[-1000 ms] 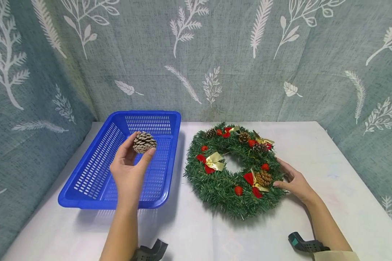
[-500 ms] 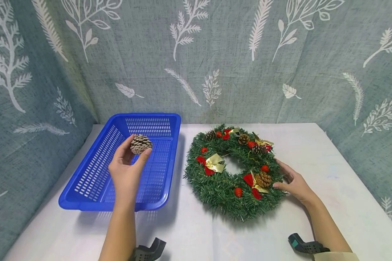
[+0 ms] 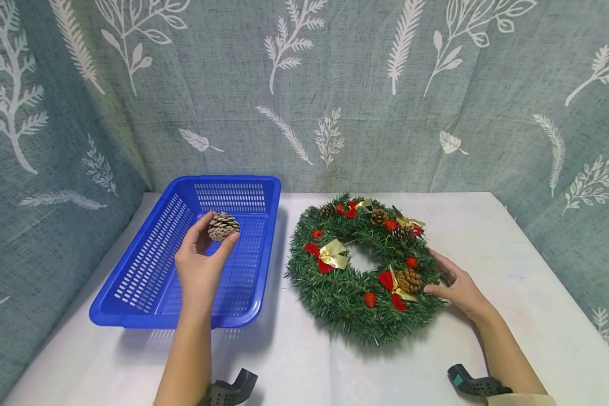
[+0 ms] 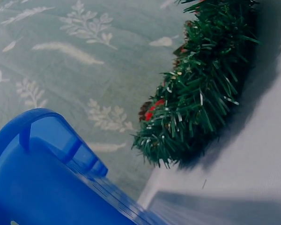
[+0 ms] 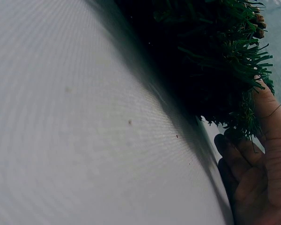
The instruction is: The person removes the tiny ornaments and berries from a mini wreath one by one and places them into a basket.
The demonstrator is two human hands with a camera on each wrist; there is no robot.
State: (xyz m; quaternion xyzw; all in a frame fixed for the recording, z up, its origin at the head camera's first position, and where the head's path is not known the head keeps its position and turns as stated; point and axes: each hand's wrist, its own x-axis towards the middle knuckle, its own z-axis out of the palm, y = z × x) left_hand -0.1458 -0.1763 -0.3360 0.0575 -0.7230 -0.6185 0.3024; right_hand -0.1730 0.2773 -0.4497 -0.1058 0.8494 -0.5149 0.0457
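Note:
My left hand (image 3: 200,259) pinches a pine cone (image 3: 224,226) between thumb and fingers, held over the blue plastic basket (image 3: 257,282). The cone is brown with pale scale tips. To the right lies a green Christmas wreath (image 3: 335,299) with red and gold bows, red berries and several pine cones on it. At the wreath's right edge, my right hand (image 3: 459,288) grips the greenery, thumb toward the top and fingers along the outer side. The right wrist view shows that thumb (image 5: 269,110) against the needles. Left hand and held cone are out of sight in the left wrist view.
Both basket and wreath stand on a white-covered table (image 3: 304,366), a narrow gap between them. A grey-green curtain (image 3: 365,141) with white leaf prints rises behind and along both sides. Each wrist wears a black camera mount (image 3: 479,385).
My left hand has shifted slightly left and then back right with the pine cone, turning it a little. The right hand and wreath stay in place.

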